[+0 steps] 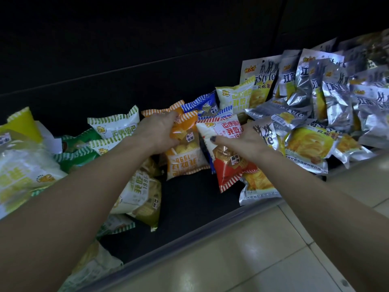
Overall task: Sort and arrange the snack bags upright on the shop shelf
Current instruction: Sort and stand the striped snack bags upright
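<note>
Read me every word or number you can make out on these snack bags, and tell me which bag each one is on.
"Style": tall silver bag standing at the back.
"我吃", "麻辣": red striped bag held by the right hand.
"1996", upside down: orange striped bag held by the left hand.
"1996", sideways: pale green bag lying in front.
Other print: too blurred.

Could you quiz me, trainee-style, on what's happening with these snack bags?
1. True or false: the left hand grips an orange striped bag.
2. Which bag does the right hand hold? A) blue B) red striped bag C) green
3. Fill in: the silver bags are piled to the ___ of the hands.

Key: 1 true; 2 B; 3 right.
</note>
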The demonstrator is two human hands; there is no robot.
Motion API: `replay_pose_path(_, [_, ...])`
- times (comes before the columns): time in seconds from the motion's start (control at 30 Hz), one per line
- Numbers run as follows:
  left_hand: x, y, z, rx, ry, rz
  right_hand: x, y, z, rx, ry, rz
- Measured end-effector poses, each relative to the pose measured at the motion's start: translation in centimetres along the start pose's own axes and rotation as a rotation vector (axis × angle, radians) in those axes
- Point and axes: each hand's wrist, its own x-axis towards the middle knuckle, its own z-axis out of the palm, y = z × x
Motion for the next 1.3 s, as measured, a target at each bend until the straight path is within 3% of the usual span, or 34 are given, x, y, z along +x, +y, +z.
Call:
replay_pose_path(0.2, [-1.0, 0.3, 1.5, 0.131, -0.042, 0.009, 0.2, -0.3, 0.8, -0.170, -0.081, -0.003])
replay_pose_path(0.3, [-2.5, 0.0, -0.1, 0.129, -0.009, -0.011, -0.3, -0.7, 0.8, -0.224, -0.128, -0.002])
replay_pose_path(0.43, [-6.1, -0.8, -3.0, 0.306, -0.014, -0.048, -0.7, -1.6, 1.0, -0.294, -0.157, 0.034])
replay_pose_path(0.63, [-10.9, -2.2, -4.9, 0.356, -0.405, -0.236, -2.2, -1.7, 3.4, -0.303, -0.329, 0.113])
replay_pose_path(0.77, [-12.5, -2.1, -3.0, 0.394, -0.470, -0.211, -3.1, -1.5, 5.4, -0.307, -0.231, 0.120])
replay_pose_path(1.07, [-13.7, -1.7, -1.0, 0.397, -0.326, -0.160, -4.7, -1.3, 5.7, -0.308, -0.131, 0.106])
replay_pose_path(1.3, [-14.1, -2.4, 0.4, 0.395, -0.412, -0.161, -5.6, -0.7, 6.8, -0.333, -0.036, 0.115])
